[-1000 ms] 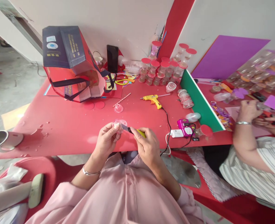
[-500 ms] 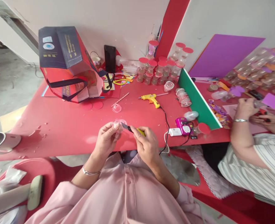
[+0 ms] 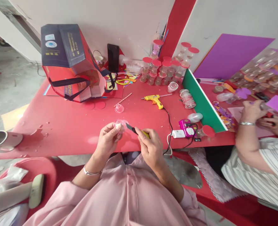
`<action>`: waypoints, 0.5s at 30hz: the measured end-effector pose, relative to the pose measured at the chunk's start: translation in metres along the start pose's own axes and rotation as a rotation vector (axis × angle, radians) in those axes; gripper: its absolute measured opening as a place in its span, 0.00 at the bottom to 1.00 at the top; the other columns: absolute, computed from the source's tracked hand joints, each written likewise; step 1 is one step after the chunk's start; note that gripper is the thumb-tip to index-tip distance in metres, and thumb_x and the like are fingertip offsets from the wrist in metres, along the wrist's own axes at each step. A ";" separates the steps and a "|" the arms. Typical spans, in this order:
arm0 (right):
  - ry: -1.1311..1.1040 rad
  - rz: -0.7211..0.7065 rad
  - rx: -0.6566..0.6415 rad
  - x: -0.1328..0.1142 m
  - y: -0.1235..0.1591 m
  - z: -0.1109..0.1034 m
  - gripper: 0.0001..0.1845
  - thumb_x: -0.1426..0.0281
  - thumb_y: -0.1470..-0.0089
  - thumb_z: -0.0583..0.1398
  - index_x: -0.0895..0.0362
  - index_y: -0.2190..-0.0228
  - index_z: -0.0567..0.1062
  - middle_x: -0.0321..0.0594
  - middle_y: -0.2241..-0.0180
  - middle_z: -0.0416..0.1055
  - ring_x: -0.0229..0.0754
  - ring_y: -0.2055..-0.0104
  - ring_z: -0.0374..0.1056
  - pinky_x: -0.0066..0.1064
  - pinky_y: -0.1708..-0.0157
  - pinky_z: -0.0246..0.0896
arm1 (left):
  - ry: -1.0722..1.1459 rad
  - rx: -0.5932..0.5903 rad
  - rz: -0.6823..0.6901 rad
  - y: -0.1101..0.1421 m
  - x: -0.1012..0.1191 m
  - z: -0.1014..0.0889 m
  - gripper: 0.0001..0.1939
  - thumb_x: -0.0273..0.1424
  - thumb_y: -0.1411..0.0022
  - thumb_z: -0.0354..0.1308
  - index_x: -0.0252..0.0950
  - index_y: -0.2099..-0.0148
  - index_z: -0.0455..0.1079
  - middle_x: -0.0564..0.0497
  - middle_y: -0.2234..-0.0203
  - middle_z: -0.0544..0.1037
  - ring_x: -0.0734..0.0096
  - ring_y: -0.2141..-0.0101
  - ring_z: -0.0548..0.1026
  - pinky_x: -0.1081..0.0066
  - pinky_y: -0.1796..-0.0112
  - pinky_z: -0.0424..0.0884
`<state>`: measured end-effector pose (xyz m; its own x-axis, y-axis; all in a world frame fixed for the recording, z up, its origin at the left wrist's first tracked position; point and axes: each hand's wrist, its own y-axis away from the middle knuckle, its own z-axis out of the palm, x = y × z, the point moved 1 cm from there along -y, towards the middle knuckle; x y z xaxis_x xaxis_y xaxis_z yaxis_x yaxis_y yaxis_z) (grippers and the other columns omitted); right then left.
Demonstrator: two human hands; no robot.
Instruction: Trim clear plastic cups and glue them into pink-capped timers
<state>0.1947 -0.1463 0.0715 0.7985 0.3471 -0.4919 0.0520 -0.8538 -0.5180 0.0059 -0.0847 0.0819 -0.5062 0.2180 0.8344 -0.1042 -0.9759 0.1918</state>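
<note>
Pinched in the fingers of my left hand [image 3: 109,136] is a small clear plastic dome lid [image 3: 122,123], held just above the table's front part. My right hand [image 3: 150,142] grips a yellow-handled utility knife [image 3: 131,128], its dark blade pointing left toward the lid. A narrow gap seems to lie between blade tip and lid. Another clear dome lid [image 3: 119,108] rests on the red table [image 3: 70,125] beyond my hands, with a striped straw [image 3: 123,99] beside it. Farther right lies a yellow glue gun [image 3: 154,99] with a stick in its back.
A dark blue and red bag [image 3: 65,59] stands at the back left. Red-topped plastic cups [image 3: 156,72] are stacked by the wall. A green board [image 3: 203,100] divides the table from a co-worker's hands [image 3: 254,111]. A metal mug [image 3: 4,140] sits at the left edge.
The knife blade has drawn slightly right, away from the lid, with my right hand. My left hand keeps its hold. The whole view has shifted a little.
</note>
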 end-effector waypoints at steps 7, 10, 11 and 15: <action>-0.027 0.029 0.021 -0.002 -0.003 0.001 0.24 0.72 0.29 0.56 0.46 0.36 0.75 0.44 0.57 0.74 0.44 0.54 0.73 0.36 0.53 0.72 | 0.030 0.020 0.005 -0.001 0.000 -0.001 0.21 0.40 0.49 0.79 0.34 0.74 0.71 0.54 0.78 0.71 0.82 0.80 0.63 0.79 0.80 0.57; -0.048 0.021 0.019 -0.004 -0.003 0.001 0.24 0.72 0.29 0.57 0.44 0.36 0.75 0.44 0.56 0.74 0.44 0.54 0.73 0.35 0.53 0.72 | 0.035 0.044 0.006 -0.003 -0.001 -0.001 0.20 0.40 0.48 0.79 0.34 0.71 0.73 0.53 0.77 0.72 0.80 0.79 0.67 0.80 0.80 0.60; -0.039 0.012 0.015 -0.005 -0.002 0.001 0.24 0.72 0.29 0.57 0.44 0.36 0.75 0.44 0.56 0.74 0.44 0.54 0.73 0.35 0.54 0.72 | 0.036 0.050 0.009 -0.003 -0.002 -0.001 0.20 0.40 0.48 0.79 0.34 0.70 0.73 0.53 0.77 0.73 0.80 0.78 0.68 0.80 0.79 0.61; 0.022 -0.011 0.021 -0.006 0.000 0.003 0.24 0.72 0.29 0.57 0.44 0.37 0.76 0.44 0.56 0.75 0.44 0.55 0.73 0.35 0.56 0.71 | 0.045 0.077 0.037 -0.003 -0.004 -0.002 0.19 0.40 0.48 0.80 0.34 0.69 0.75 0.52 0.75 0.75 0.80 0.76 0.70 0.81 0.77 0.66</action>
<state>0.1884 -0.1468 0.0727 0.8112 0.3478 -0.4702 0.0489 -0.8415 -0.5381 0.0068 -0.0824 0.0767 -0.5467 0.1799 0.8177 -0.0196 -0.9791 0.2023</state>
